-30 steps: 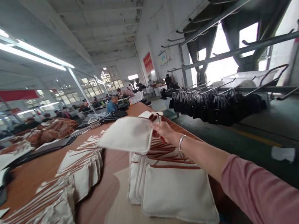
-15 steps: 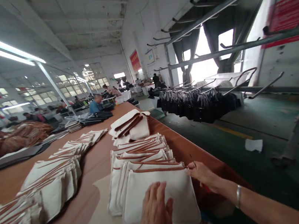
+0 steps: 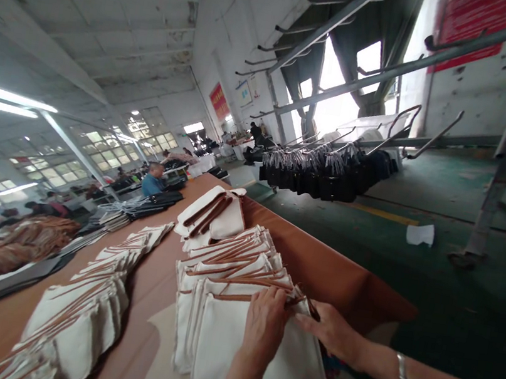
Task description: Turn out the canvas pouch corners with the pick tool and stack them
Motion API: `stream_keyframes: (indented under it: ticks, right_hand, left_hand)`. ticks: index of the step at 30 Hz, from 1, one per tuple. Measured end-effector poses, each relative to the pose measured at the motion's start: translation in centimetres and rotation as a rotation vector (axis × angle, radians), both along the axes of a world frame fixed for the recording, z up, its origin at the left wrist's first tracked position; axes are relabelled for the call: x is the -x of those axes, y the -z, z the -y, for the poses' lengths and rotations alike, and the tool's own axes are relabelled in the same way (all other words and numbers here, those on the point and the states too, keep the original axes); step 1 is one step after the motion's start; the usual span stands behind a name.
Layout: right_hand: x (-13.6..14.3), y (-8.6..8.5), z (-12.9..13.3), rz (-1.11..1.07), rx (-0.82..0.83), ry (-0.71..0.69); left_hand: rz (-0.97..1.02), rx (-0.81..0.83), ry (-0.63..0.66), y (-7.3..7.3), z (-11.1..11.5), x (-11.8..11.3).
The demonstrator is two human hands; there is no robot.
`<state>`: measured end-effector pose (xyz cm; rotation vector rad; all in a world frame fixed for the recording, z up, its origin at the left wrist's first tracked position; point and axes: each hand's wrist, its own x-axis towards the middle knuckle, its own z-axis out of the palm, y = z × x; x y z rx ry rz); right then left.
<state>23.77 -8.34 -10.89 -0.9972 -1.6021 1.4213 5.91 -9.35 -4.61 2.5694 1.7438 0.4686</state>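
A white pouch (image 3: 220, 346) with brown edging along its top stands at the near end of a leaning row of similar pouches. My left hand (image 3: 265, 321) reaches over its front, fingers closed on the brown top edge. At the upper right corner my right hand (image 3: 331, 331), a silver bangle on its wrist, pinches the edge of the same pouch. A small dark brown bit sticks up between the two hands. Exactly what the right fingertips grip is partly hidden.
Another row of white pouches (image 3: 87, 310) runs along the left of the brown table (image 3: 150, 288). Folded pouches (image 3: 229, 221) lie behind the near row. A metal rack (image 3: 499, 163) with black bags (image 3: 330, 179) stands right. A person (image 3: 153, 181) sits further back.
My left hand has moved up from the pouch's front face to its top edge and closed there. My right hand has come in closer to it. The view has shifted slightly.
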Motion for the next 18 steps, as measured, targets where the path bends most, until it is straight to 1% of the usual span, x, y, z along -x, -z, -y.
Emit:
stream_keyframes:
  ticks: [3, 6, 10, 12, 14, 16, 18]
  right_hand:
    - [0.3, -0.4, -1.4, 0.021, 0.177, 0.021]
    - [0.7, -0.5, -3.7, 0.054, 0.245, 0.015]
    - [1.7, -0.2, -6.2, 0.07, 0.413, 0.011]
    - [2.4, 0.0, -6.7, 0.075, 0.488, 0.012]
    - [3.0, 0.3, -6.8, 0.08, 0.527, 0.023]
    - [3.4, 0.7, -6.4, 0.079, 0.537, 0.039]
    - [3.5, 1.0, -5.9, 0.072, 0.53, 0.048]
  left_hand:
    - [0.012, 0.008, -0.024, 0.7, 1.1, -0.6]
    - [0.021, 0.03, -0.054, 1.4, 2.6, -0.9]
    - [0.029, 0.098, -0.145, 1.7, 4.7, -0.7]
    - [0.045, 0.154, -0.142, 1.8, 6.2, -0.6]
    - [0.055, 0.214, -0.105, 2.1, 8.2, -0.4]
    - [0.05, 0.262, -0.087, 2.5, 10.9, 0.5]
    - [0.064, 0.298, -0.148, 2.3, 14.2, 2.5]
